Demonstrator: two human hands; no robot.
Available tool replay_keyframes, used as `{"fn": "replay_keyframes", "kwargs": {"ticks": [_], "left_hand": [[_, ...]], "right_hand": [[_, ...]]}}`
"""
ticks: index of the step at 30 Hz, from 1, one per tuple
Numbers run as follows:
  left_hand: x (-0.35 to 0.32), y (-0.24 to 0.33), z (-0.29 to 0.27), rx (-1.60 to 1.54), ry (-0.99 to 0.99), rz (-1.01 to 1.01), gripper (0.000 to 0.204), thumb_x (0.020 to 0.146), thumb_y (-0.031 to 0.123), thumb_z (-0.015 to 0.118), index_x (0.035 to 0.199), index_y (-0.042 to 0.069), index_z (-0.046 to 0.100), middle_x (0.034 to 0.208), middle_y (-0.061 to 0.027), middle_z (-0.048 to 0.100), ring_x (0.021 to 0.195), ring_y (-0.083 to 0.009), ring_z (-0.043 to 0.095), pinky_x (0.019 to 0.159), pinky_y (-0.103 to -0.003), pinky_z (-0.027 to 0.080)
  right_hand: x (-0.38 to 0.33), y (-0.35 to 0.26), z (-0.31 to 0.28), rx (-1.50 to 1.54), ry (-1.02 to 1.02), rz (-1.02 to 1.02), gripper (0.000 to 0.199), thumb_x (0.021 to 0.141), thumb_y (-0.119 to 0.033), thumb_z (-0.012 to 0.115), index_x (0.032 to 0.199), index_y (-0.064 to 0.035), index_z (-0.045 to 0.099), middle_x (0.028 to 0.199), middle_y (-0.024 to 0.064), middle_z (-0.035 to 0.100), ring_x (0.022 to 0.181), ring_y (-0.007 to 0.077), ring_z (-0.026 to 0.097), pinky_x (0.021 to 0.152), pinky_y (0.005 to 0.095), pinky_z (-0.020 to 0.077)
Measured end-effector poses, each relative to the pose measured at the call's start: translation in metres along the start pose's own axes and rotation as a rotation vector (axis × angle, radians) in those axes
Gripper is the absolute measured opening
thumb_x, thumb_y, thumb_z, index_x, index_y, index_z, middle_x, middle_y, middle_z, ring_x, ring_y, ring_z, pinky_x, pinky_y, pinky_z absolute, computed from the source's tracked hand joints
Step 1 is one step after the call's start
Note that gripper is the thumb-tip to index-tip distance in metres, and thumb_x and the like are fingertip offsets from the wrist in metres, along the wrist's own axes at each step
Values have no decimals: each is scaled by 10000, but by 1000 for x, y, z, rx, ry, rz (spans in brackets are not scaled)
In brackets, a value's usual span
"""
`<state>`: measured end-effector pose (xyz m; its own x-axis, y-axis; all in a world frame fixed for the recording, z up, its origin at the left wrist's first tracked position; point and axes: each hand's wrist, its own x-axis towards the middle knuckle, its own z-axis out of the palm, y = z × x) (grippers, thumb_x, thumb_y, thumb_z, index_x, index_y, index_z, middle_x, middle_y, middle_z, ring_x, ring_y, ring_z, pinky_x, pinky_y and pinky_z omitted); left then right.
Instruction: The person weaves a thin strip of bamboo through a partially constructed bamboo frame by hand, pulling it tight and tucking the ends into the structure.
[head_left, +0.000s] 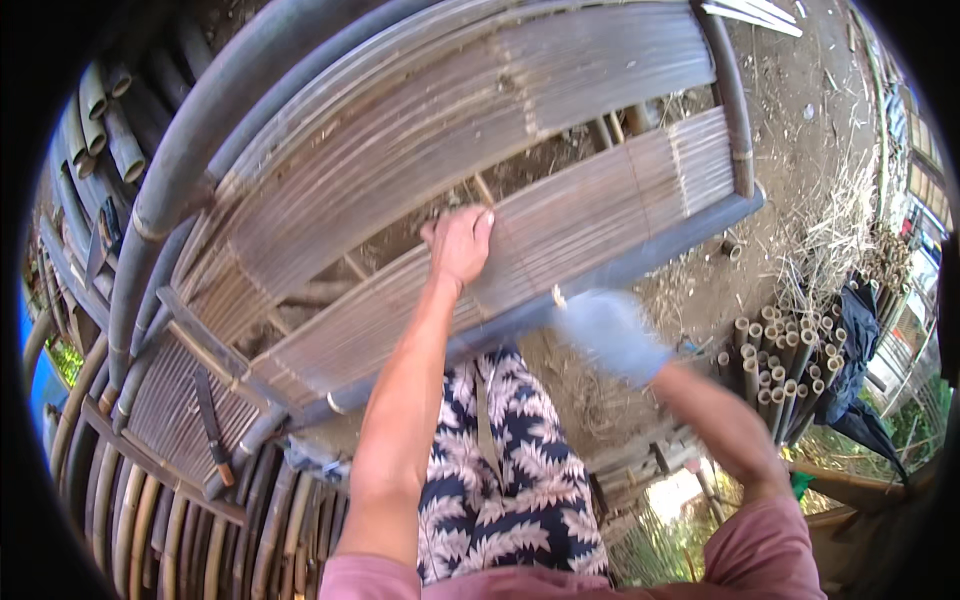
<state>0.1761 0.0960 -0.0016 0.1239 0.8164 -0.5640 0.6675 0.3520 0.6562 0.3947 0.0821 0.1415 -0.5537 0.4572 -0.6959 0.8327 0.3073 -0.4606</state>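
Centre: long brown panel of thin bamboo slats (590, 205), beside a grey-blue round rail (660, 245). At the panel's inner edge: bare left hand (460, 248), fingers curled; grip impossible to confirm. Near the rail: pale-blue-gloved right hand (612, 338), blurred; open or closed, impossible to tell. Outward: long dark tool with orange-brown end (211, 425), left; clustered cut bamboo tubes (778, 375), right.

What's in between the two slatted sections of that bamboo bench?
The head view shows a long gap crossed by short bamboo pieces, with brown ground visible below; the left hand is at its near edge.
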Motion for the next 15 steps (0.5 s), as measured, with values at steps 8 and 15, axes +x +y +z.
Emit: {"fn": "replay_keyframes", "kwargs": {"ticks": [8,15], "left_hand": [[1,1,-5,13,-57,-83,253,920,303,545,1009,131,706,987,-98,704,1033,-339,598,971,-524,323],[-15,-6,-24,-255,225,198,321,894,152,572,1181,10,597,1196,-206,594,1127,-396,534,1019,-463,382]], "right_hand": [[-48,55,-8,1122,247,562,218,926,-214,541,975,-55,682,948,64,639,693,124,596,656,287,489],[-137,111,73,-66,1268,1111,207,831,-223,636,936,-44,644,757,57,588,689,225,573,651,391,477]]}}
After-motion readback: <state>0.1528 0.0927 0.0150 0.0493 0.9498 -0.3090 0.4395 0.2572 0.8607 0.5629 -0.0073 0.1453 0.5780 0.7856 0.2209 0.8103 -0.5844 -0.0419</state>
